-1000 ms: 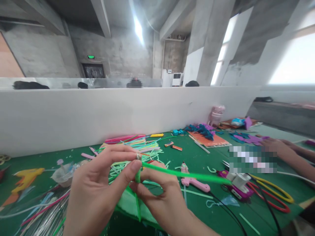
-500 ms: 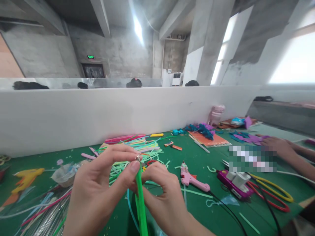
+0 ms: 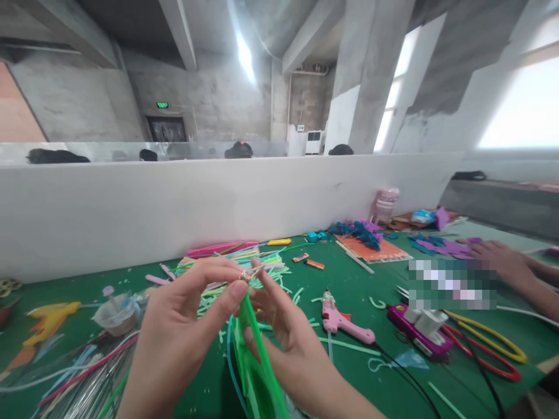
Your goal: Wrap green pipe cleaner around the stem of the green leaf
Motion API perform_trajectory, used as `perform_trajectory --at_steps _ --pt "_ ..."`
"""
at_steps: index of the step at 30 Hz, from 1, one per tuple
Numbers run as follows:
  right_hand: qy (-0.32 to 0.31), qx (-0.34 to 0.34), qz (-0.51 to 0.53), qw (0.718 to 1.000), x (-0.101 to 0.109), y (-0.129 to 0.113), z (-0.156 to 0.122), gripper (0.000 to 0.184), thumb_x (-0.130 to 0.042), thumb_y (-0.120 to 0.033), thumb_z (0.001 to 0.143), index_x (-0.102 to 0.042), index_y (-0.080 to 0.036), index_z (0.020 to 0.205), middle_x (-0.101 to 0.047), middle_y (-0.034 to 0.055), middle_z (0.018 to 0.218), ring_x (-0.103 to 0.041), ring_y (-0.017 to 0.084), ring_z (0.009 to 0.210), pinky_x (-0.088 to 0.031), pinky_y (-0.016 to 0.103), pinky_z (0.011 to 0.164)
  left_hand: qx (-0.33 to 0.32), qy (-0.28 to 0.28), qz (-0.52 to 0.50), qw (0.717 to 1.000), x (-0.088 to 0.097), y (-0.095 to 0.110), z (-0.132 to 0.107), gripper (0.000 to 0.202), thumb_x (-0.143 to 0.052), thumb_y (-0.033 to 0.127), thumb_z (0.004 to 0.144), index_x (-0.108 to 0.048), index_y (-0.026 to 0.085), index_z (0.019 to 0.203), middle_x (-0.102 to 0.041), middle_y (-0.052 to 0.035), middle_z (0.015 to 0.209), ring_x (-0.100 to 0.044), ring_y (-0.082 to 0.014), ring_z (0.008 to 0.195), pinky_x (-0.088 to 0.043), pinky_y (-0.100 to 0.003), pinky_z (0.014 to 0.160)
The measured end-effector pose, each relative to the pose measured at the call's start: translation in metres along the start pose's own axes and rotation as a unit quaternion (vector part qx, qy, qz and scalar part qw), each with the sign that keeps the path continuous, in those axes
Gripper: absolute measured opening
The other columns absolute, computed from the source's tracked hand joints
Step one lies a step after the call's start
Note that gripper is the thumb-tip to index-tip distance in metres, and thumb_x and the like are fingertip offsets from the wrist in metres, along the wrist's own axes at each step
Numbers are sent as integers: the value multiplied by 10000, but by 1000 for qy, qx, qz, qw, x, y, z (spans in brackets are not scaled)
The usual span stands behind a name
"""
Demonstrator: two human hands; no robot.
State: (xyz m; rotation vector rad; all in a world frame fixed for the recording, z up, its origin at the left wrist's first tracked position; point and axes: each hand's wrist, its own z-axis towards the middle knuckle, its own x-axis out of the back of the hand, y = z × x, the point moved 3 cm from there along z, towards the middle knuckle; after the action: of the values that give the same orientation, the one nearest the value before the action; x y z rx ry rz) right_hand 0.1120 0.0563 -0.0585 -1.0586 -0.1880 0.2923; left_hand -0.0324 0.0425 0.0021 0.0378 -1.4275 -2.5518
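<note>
My left hand (image 3: pixel 183 326) pinches the top end of a bright green strip (image 3: pixel 257 355) between thumb and forefinger, at a small silvery wire or ring (image 3: pixel 247 274). The strip hangs down toward the bottom edge between my hands. My right hand (image 3: pixel 288 337) sits just right of it, fingers stretched upward and apart, the fingertips near the wire. Both hands hover above a green table (image 3: pixel 349 291).
A heap of coloured plastic strips (image 3: pixel 236 262) lies behind my hands. A pink glue gun (image 3: pixel 343 323), a purple device (image 3: pixel 414 326) with red and yellow cables, a yellow glue gun (image 3: pixel 48 314) and a small bowl (image 3: pixel 116 314) surround them. Another person's hand (image 3: pixel 502 262) rests at right. A white partition (image 3: pixel 218 203) bounds the back.
The green strip swung from pointing right to hanging straight down. My right hand's fingers opened and rose toward the wire; my left pinch stayed put.
</note>
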Motion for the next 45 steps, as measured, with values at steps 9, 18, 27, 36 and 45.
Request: perform_trajectory --at_steps 9,18,27,36,45 --pt "-64 24 65 996 30 -77 54 236 -542 -363 979 -753 -261 1009 -743 3 846 -617 96 600 -544 226 554 24 -32 -47 998 -1 -1 2 80 -756 320 784 -737 244 804 -742 -37 883 -688 -217 925 -550 -313 852" --pt "-274 -132 34 952 0 -85 138 109 -628 -141 915 -734 -139 894 -748 29 774 -637 80 613 -549 174 568 75 -25 -117 990 -7 -5 2 95 -724 316 778 -758 247 834 -752 -40 816 -705 -232 886 -557 -333 829" --pt "-244 -296 218 897 7 -26 154 296 -535 -293 994 -743 -111 888 -747 61 837 -632 58 624 -559 101 586 115 0 -198 973 -2 -13 11 232 -657 398 857 -801 216 851 -780 -44 762 -714 -176 753 -562 -268 759" --pt "75 -147 104 981 38 -18 114 341 -414 -405 1025 -660 -170 1013 -687 71 972 -646 134 752 -536 274 656 121 15 -244 962 4 -20 15 128 -780 360 794 -779 234 772 -776 10 762 -700 -110 695 -550 -190 681" --pt "19 102 -222 969 7 -73 53 148 -851 -355 714 -781 -251 793 -607 40 1064 -607 199 1045 -472 373 963 91 30 -217 971 1 -21 18 134 -776 356 796 -807 232 835 -787 -29 907 -706 -171 943 -552 -175 721"
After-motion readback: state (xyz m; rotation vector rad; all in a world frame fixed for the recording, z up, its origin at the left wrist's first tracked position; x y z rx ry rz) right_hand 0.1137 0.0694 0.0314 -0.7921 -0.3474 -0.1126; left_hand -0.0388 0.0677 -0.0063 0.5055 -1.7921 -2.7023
